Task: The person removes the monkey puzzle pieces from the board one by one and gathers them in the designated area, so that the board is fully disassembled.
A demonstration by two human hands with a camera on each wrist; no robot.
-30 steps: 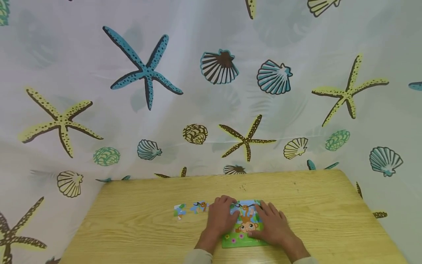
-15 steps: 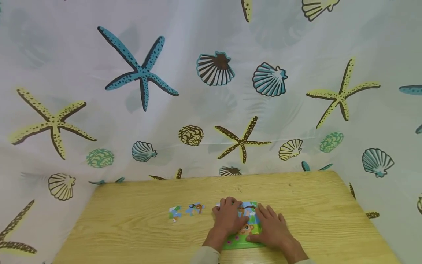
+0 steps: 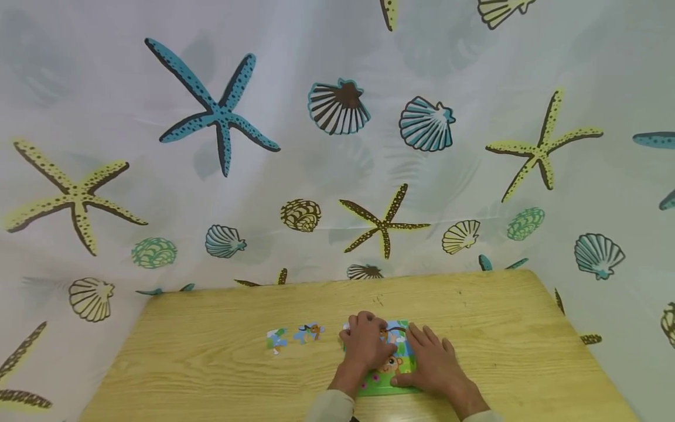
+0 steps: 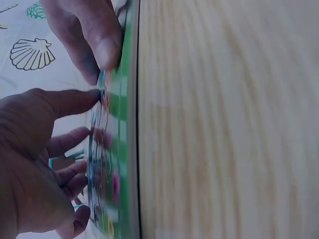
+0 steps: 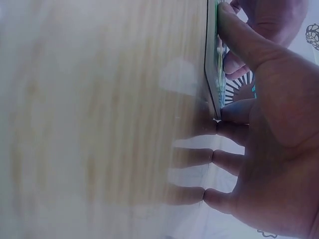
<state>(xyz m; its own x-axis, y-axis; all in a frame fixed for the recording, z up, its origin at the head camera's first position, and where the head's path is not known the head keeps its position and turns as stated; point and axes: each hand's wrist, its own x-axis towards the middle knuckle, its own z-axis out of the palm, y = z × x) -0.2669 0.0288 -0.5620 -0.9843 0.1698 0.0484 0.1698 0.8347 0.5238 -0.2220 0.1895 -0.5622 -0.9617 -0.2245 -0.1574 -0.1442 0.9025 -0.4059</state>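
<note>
A jigsaw puzzle with a monkey picture and green lower border lies flat in its tray on the table. My left hand is over its left and middle part, hiding much of the picture. In the left wrist view, the left thumb and fingertips touch the puzzle surface, spread apart. My right hand lies at the right edge, its thumb on the puzzle. Several right fingertips touch the table just beyond the tray, as the right wrist view shows. Neither hand visibly grips a piece.
To the left of the puzzle lie two loose puzzle pieces or joined bits, one green and blue, the other with a brown figure. The wooden table ends at a white curtain printed with starfish and shells.
My left hand has moved to the right, farther over the puzzle, covering more of the monkey. The right hand stays nearly in place at the right edge. The head view has turned slightly.
</note>
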